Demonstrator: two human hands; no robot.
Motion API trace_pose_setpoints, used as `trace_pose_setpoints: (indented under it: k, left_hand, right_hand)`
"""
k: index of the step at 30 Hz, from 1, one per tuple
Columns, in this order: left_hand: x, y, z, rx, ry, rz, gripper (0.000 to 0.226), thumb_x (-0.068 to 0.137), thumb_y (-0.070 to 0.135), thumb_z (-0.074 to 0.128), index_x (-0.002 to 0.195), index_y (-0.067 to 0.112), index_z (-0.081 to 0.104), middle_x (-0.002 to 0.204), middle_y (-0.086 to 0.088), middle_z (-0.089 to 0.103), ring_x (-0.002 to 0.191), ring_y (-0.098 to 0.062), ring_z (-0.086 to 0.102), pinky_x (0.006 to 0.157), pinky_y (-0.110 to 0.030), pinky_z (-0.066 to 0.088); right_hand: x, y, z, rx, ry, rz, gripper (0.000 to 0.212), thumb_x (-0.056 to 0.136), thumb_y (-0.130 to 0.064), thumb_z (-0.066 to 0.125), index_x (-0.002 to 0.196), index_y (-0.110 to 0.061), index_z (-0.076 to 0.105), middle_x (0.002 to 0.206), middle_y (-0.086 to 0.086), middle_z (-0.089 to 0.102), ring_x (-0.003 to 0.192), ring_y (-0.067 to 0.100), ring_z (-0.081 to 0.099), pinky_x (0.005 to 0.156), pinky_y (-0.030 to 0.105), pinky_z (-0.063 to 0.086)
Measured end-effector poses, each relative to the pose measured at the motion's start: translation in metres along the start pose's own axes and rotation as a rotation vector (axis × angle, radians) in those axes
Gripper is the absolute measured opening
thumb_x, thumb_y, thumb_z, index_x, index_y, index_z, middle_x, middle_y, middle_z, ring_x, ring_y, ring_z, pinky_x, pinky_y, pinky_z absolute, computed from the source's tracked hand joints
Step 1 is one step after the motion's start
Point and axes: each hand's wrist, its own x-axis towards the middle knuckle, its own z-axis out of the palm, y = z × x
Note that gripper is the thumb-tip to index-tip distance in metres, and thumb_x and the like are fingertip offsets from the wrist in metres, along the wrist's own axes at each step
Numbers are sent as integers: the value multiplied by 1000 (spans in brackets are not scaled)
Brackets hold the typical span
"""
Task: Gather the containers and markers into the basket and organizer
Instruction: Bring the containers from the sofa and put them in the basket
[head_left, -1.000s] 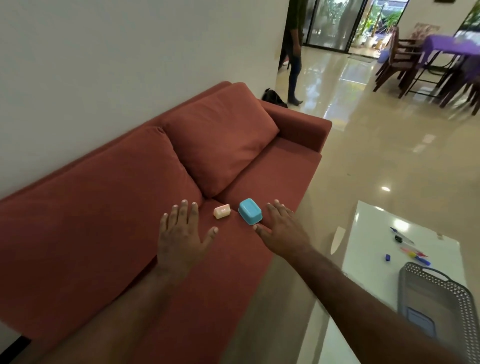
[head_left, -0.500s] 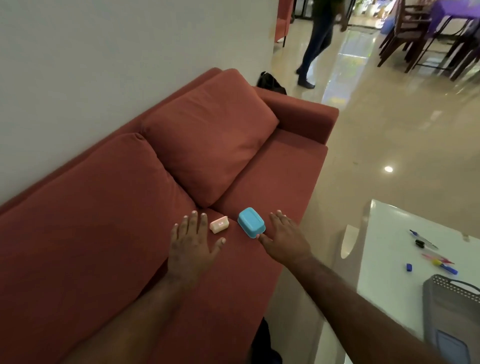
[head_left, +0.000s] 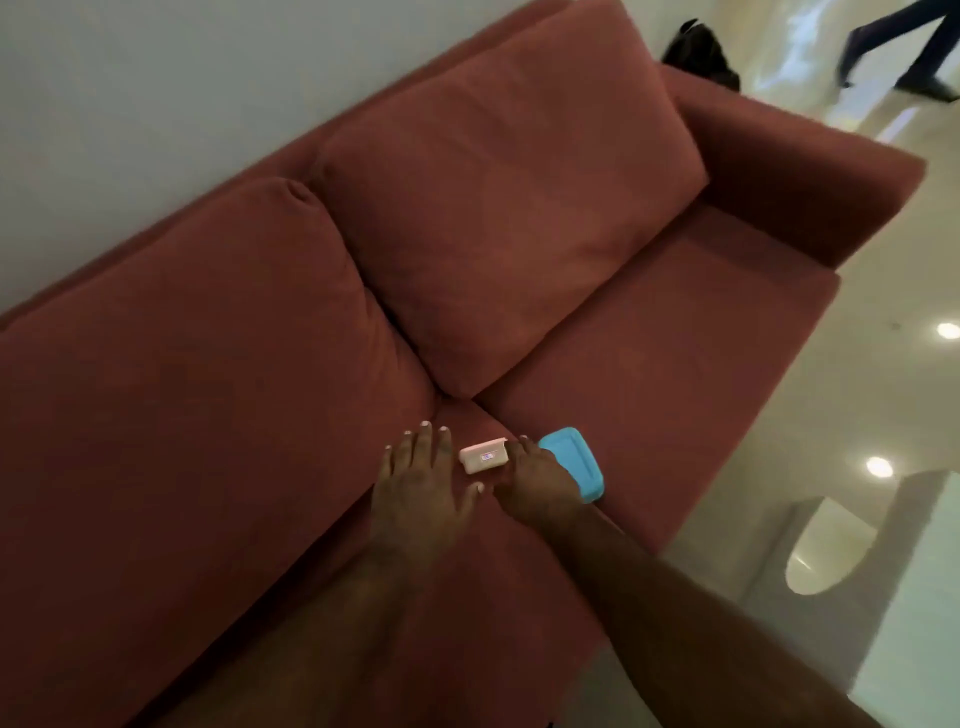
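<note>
A small cream container and a light blue container lie side by side on the red sofa seat. My left hand rests flat with fingers spread just left of the cream container. My right hand lies over the near left edge of the blue container, fingertips reaching between the two containers. Whether it grips the blue container is unclear. The basket, organizer and markers are out of view.
Two red back cushions lean against the white wall. A black bag sits behind the sofa arm. A person's legs walk at top right on the glossy floor. A white table edge shows at the right.
The view tilted down and closer, so the table with markers and basket left the frame. My right hand slid onto the blue container; my left hand moved nearer the cream one.
</note>
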Motion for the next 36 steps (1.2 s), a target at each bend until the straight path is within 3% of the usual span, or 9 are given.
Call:
trace_pose_setpoints:
  k: [9, 18, 22, 28, 32, 36]
  left_hand:
    - [34, -18, 43, 10, 14, -14, 79, 87, 60, 42, 150, 14, 37, 157, -12, 35, 143, -30, 36, 117, -47, 27]
    - [33, -21, 64, -5, -5, -24, 80, 87, 58, 47, 153, 15, 30, 160, -9, 31, 145, -27, 33, 118, -46, 28]
    - [26, -24, 49, -21, -20, -35, 79, 88, 56, 49, 153, 15, 30, 160, -10, 30, 146, -27, 32, 118, -45, 27]
    - [8, -19, 2, -47, 16, 11, 76, 90, 50, 53, 153, 13, 32, 160, -12, 31, 146, -28, 32, 118, -45, 26]
    - [-16, -18, -41, -138, 47, 28, 78, 93, 61, 40, 156, 17, 24, 163, -7, 24, 148, -24, 27, 119, -42, 23]
    - [-53, -13, -81, -211, 91, 124, 88, 87, 73, 23, 155, 17, 27, 160, -6, 32, 145, -22, 35, 116, -42, 31]
  right_hand:
    - [87, 9, 57, -253, 24, -181, 53, 85, -33, 60, 133, -14, 47, 136, 11, 49, 122, 31, 48, 93, 38, 44]
    - [120, 24, 89, -292, 18, -185, 32, 92, -28, 52, 121, -17, 54, 121, 9, 60, 112, 32, 53, 89, 39, 44]
    - [95, 21, 82, -205, 27, -151, 35, 89, -26, 54, 121, -15, 53, 116, 10, 61, 106, 34, 56, 87, 41, 47]
    - [26, 2, 26, -132, 194, -96, 27, 86, -19, 52, 113, -17, 56, 107, 8, 62, 94, 32, 61, 73, 39, 48]
    - [-39, -20, -21, -108, 350, -34, 20, 87, -23, 53, 107, -22, 56, 101, 2, 61, 76, 27, 65, 57, 34, 48]
    - [-116, -44, -61, -143, 464, -10, 20, 89, -26, 49, 109, -26, 52, 104, -2, 55, 82, 26, 64, 56, 32, 37]
